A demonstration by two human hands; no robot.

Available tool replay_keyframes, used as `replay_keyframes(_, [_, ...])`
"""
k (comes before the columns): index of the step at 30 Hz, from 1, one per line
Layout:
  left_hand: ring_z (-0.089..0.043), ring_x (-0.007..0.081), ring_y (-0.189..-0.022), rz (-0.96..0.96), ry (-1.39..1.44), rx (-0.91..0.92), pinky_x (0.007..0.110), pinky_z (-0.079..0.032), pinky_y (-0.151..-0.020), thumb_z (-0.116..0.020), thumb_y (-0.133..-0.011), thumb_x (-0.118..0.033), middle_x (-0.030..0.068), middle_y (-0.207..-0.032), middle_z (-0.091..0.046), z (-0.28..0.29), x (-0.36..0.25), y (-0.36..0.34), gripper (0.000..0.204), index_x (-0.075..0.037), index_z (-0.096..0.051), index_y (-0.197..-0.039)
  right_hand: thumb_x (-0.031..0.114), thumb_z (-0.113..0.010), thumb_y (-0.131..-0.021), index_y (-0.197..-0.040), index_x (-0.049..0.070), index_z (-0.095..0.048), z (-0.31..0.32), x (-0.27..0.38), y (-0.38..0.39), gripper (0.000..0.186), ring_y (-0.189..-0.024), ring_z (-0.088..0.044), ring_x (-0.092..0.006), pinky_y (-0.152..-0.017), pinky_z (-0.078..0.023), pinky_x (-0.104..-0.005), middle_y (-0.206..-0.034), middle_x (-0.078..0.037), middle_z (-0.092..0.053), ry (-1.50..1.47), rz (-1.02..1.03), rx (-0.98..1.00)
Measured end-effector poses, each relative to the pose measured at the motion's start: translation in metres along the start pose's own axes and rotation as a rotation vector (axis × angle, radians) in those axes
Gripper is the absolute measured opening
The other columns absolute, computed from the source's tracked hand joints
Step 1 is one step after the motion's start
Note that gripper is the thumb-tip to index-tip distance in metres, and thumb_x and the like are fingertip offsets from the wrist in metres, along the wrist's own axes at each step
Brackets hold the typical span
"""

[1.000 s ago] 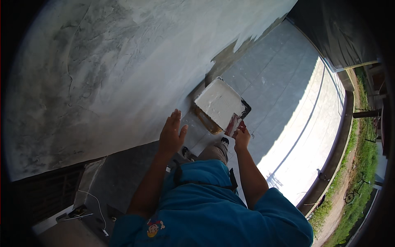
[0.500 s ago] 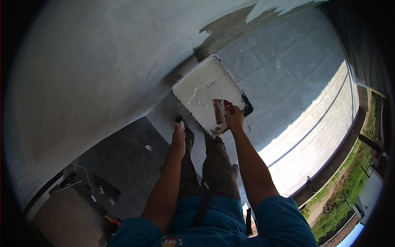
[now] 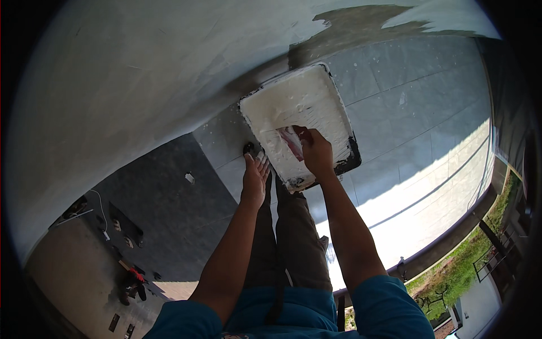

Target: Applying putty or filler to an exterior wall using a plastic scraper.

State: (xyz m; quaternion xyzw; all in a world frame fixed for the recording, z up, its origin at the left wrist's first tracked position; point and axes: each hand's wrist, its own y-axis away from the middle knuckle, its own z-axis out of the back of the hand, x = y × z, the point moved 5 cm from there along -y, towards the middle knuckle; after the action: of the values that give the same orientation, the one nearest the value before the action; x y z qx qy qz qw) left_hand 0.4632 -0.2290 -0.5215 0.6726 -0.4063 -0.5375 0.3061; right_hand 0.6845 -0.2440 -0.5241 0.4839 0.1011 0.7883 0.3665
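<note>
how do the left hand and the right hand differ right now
The left hand is open and holds nothing, while the right hand is closed around a scraper. The left hand appears just left of the tray of white paste; the right hand appears over it. Both hands are bare.

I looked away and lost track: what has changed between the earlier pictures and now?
The right hand has carried the putty knife from the near right edge of the tray leftward over the white compound. The left hand appears closer to the tray's left edge. Nothing was grasped or let go: the right hand still grips the putty knife, the left stays empty.
</note>
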Motion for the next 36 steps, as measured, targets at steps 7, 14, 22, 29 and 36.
replay_keyframes(7, [-0.025, 0.0351, -0.159, 0.020, 0.035, -0.032, 0.044, -0.016, -0.131, -0.027, -0.103, -0.077, 0.0253, -0.171, -0.025, 0.001, 0.000, -0.003, 0.106, 0.009, -0.018, -0.163, 0.010, -0.067, -0.091, -0.114, 0.002, -0.068, -0.013, 0.012, -0.011, 0.025, -0.101, -0.072, -0.0441, -0.088, -0.057, -0.0478, -0.105, -0.024, -0.075, 0.018, 0.104, -0.007])
replay_keyframes(14, [-0.026, 0.0348, -0.159, 0.024, 0.031, -0.052, 0.044, -0.016, -0.131, -0.027, -0.104, -0.077, 0.0256, -0.170, -0.026, 0.002, 0.000, -0.002, 0.105, 0.010, -0.019, -0.162, 0.008, -0.063, -0.095, -0.117, 0.003, -0.067, -0.015, 0.030, -0.017, 0.023, -0.100, -0.072, -0.0429, -0.087, -0.057, -0.0478, -0.104, -0.022, -0.075, 0.013, 0.148, -0.075])
replay_keyframes(22, [-0.027, 0.0342, -0.159, 0.035, -0.013, -0.038, 0.045, -0.015, -0.130, -0.026, -0.104, -0.077, 0.0249, -0.170, -0.026, 0.002, 0.000, -0.002, 0.104, 0.008, -0.020, -0.163, 0.016, -0.064, -0.095, -0.116, 0.005, -0.073, -0.027, 0.051, -0.007, 0.025, -0.097, -0.073, -0.0420, -0.087, -0.057, -0.0478, -0.105, -0.022, -0.076, 0.220, 0.212, 0.306])
replay_keyframes(29, [-0.027, 0.0346, -0.159, 0.039, -0.013, -0.038, 0.045, -0.015, -0.130, -0.026, -0.103, -0.079, 0.0250, -0.171, -0.026, 0.001, 0.000, -0.003, 0.107, 0.009, -0.019, -0.163, 0.012, -0.066, -0.092, -0.118, 0.003, -0.072, -0.016, 0.053, -0.012, 0.029, -0.103, -0.074, -0.0386, -0.089, -0.057, -0.0437, -0.109, -0.021, -0.076, -0.109, 0.244, 0.021])
replay_keyframes(36, [-0.026, 0.0322, -0.159, 0.052, 0.039, -0.034, 0.043, -0.016, -0.131, -0.027, -0.107, -0.072, 0.0232, -0.171, -0.026, 0.002, -0.002, -0.004, 0.098, 0.009, -0.023, -0.162, 0.013, -0.065, -0.092, -0.109, 0.001, -0.073, -0.004, 0.026, -0.016, 0.022, -0.093, -0.074, -0.0400, -0.083, -0.058, -0.0442, -0.099, -0.021, -0.076, 0.063, -0.060, -0.057])
